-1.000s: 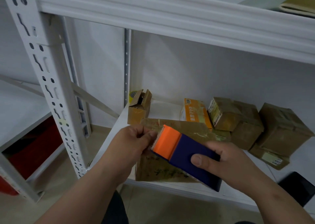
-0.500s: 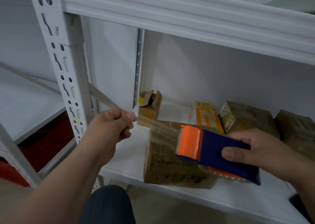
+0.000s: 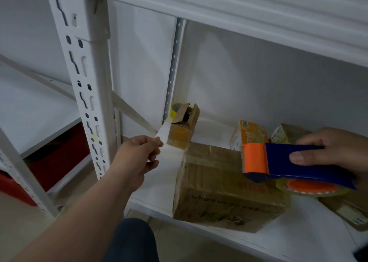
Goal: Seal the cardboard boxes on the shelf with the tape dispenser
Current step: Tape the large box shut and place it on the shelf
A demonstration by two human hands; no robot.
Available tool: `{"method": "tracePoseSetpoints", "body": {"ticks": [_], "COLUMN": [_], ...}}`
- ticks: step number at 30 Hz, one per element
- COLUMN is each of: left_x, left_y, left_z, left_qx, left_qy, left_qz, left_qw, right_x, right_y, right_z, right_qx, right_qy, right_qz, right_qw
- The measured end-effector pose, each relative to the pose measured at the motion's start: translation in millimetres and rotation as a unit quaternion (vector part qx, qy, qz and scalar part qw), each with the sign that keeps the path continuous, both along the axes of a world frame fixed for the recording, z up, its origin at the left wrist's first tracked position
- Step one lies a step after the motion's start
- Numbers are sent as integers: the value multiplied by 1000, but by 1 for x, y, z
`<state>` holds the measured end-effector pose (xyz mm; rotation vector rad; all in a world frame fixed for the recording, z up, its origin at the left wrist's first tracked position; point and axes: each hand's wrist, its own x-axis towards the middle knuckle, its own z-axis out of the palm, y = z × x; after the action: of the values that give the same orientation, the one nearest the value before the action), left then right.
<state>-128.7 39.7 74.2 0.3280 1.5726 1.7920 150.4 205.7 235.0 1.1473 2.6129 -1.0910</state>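
A large brown cardboard box (image 3: 223,194) stands at the front of the white shelf (image 3: 199,228). My right hand (image 3: 336,152) grips the blue and orange tape dispenser (image 3: 282,162) just above the box's right top. A strip of clear tape (image 3: 175,154) stretches leftward from the dispenser over the box top. My left hand (image 3: 137,156) pinches the tape's free end, left of the box and off its edge.
A small open cardboard box (image 3: 182,129) sits behind, with a yellow tape roll (image 3: 175,109) at its back. An orange packet (image 3: 251,132) and more brown boxes (image 3: 286,134) line the back right. A perforated shelf upright (image 3: 85,82) stands left of my arm.
My left hand has pulled the tape end away from the dispenser to the left. My right hand has carried the dispenser rightward, so the strip now spans the box top.
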Motion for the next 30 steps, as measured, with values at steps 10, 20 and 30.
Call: {"method": "tracePoseSetpoints", "body": {"ticks": [10,20,30], "left_x": [7,7,20], "left_y": [9,13,17], "left_z": [-27,-39,-55], "left_qx": [-10,-7,-36], "left_qy": [-98,-126,-165], "left_qz": [10,36,29], "left_qw": [995,991,985], "right_x": [-28,-52,-66], "right_y": [28,41,44], "right_z": [-1,-8,-24], "right_qx": [10,43,55], "right_qy": [-103,-188,-244], "right_qz": [28,41,39], "right_qw": [994,980,968]}}
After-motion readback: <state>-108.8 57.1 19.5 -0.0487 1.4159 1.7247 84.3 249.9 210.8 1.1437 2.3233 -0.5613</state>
